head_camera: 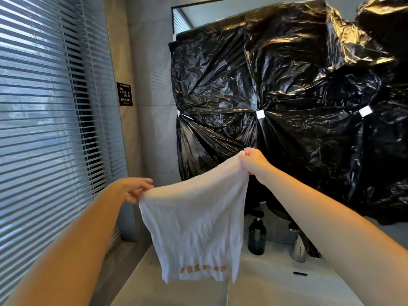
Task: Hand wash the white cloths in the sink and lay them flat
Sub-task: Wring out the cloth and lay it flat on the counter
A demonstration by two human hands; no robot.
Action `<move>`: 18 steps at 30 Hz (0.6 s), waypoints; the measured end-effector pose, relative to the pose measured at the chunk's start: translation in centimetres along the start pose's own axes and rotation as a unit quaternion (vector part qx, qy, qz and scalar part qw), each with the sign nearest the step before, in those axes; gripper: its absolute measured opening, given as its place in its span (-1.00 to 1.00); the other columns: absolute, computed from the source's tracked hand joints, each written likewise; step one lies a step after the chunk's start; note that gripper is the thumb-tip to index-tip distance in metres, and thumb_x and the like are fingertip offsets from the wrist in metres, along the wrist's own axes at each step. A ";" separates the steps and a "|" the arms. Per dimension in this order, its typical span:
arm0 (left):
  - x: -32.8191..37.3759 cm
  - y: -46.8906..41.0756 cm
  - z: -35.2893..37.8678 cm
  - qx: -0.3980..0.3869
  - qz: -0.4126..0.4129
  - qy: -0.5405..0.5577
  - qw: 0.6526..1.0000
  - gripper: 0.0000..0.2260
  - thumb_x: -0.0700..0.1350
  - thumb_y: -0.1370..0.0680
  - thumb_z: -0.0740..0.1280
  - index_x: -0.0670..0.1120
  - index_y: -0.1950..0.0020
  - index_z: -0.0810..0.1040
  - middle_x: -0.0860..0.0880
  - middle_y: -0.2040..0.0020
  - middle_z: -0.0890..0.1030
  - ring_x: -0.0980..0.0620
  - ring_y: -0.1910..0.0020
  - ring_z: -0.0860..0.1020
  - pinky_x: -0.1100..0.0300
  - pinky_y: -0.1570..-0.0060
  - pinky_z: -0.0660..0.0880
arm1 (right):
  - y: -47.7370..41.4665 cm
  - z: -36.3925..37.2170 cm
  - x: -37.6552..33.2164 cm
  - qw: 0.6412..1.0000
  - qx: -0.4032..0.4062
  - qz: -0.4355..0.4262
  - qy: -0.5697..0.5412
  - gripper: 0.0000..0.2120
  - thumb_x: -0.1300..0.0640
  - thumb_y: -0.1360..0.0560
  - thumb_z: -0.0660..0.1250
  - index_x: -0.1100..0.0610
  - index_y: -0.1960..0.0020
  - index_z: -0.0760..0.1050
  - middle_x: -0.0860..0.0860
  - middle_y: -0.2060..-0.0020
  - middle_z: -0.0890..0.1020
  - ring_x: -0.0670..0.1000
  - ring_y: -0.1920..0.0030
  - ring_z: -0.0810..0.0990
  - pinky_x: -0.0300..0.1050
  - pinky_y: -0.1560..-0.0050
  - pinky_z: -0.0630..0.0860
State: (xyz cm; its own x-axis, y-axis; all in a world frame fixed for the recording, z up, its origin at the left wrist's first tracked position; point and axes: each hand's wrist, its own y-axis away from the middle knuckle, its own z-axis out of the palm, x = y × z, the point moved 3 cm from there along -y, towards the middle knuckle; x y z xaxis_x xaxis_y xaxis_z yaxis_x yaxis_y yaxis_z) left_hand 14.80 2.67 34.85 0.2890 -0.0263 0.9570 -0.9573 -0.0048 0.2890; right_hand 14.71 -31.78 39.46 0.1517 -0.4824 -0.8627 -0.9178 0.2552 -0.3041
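Both hands hold up one white cloth (198, 228): the left hand (136, 191) pinches its corner at ten o'clock, and the right hand (254, 164) grips the corner at one. Black plastic sheeting (287, 96) fills twelve to three behind. The sink (276, 283) lies at five o'clock of the cloth, with a dark pump bottle (256, 237) at four.

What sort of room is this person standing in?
Probably a bathroom: a white ceramic sink with a chrome tap, a dark pump-top soap bottle beside it, and a wall mirror mostly covered by black plastic sheeting.
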 end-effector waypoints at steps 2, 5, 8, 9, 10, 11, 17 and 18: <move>-1.1 -0.7 -0.5 -0.023 -0.018 -0.133 0.991 -0.59 -0.41 -0.55 0.32 -0.22 -0.39 0.46 -0.20 -0.28 0.53 -0.10 -0.08 0.54 0.06 -0.25 0.48 | 0.0 0.0 0.1 1.000 0.006 -0.002 0.023 -0.66 0.22 -0.63 0.11 0.10 0.33 0.24 0.41 -0.22 0.51 0.07 0.20 0.37 -0.07 0.20 0.28; -2.5 -1.4 -0.6 0.005 -0.035 -0.312 0.949 -0.77 -0.33 -0.48 0.45 -0.26 -0.13 0.64 -0.24 -0.12 0.65 -0.14 -0.08 0.62 -0.03 -0.18 0.57 | -0.1 0.0 0.5 0.997 -0.002 -0.014 0.076 -0.63 0.21 -0.64 0.10 0.11 0.34 0.20 0.26 -0.29 0.53 0.07 0.20 0.40 -0.13 0.30 0.23; -4.0 -1.3 0.7 -0.016 -0.067 -0.490 0.869 -0.81 -0.24 -0.52 0.37 -0.30 -0.08 0.61 -0.23 -0.08 0.64 -0.15 -0.05 0.64 0.00 -0.08 0.61 | 0.1 0.6 1.4 0.994 -0.019 -0.021 0.110 -0.62 0.16 -0.66 0.11 0.10 0.33 0.20 0.08 0.22 0.48 -0.01 0.36 0.32 -0.16 0.39 0.18; -4.5 -1.2 1.2 -0.021 -0.079 -0.536 0.840 -0.83 -0.21 -0.55 0.32 -0.28 -0.08 0.58 -0.21 -0.06 0.62 -0.15 -0.03 0.62 0.03 -0.07 0.61 | 0.3 0.8 1.7 0.993 -0.024 -0.021 0.114 -0.64 0.14 -0.67 0.11 0.11 0.30 0.25 0.04 0.28 0.42 -0.03 0.36 0.31 -0.16 0.38 0.20; -5.0 -1.2 1.5 -0.026 -0.090 -0.563 0.821 -0.83 -0.19 -0.57 0.28 -0.25 -0.09 0.55 -0.20 -0.06 0.59 -0.14 -0.02 0.59 0.03 -0.09 0.59 | 0.5 1.1 2.0 0.993 -0.027 -0.019 0.113 -0.69 0.12 -0.68 0.12 0.13 0.24 0.32 0.02 0.28 0.42 -0.03 0.32 0.34 -0.15 0.35 0.23; -5.4 -1.2 1.8 -0.032 -0.102 -0.578 0.809 -0.83 -0.17 -0.59 0.26 -0.24 -0.11 0.54 -0.20 -0.06 0.57 -0.14 -0.01 0.58 0.03 -0.10 0.58 | 0.7 1.3 2.3 0.993 -0.031 -0.016 0.112 -0.75 0.11 -0.68 0.12 0.15 0.16 0.37 0.01 0.25 0.43 -0.03 0.29 0.36 -0.14 0.33 0.26; -6.3 -2.0 1.0 0.034 -0.107 -0.485 0.868 -0.89 -0.18 -0.47 0.40 -0.22 0.18 0.59 -0.15 0.22 0.60 -0.07 0.28 0.53 0.20 0.38 0.44 | 0.8 1.6 5.1 0.991 -0.038 0.006 0.127 -0.65 0.15 -0.67 0.12 0.11 0.30 0.25 0.00 0.35 0.35 -0.01 0.35 0.30 -0.14 0.30 0.30; -6.6 -2.2 0.6 0.038 -0.101 -0.423 0.900 -0.87 -0.15 -0.40 0.47 -0.22 0.17 0.62 -0.15 0.21 0.63 -0.07 0.27 0.56 0.20 0.36 0.47 | 0.8 1.6 5.5 0.991 -0.039 0.008 0.130 -0.63 0.16 -0.66 0.12 0.10 0.33 0.23 0.00 0.37 0.33 -0.02 0.38 0.28 -0.14 0.30 0.30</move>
State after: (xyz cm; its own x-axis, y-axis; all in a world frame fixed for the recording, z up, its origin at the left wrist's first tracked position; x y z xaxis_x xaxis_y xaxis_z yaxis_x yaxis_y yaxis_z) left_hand 14.99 2.28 27.86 0.3824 -0.7683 0.5133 -0.8921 -0.1622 0.4218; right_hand 15.35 -32.84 33.84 0.0469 -0.6805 -0.7313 -0.9463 0.2041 -0.2507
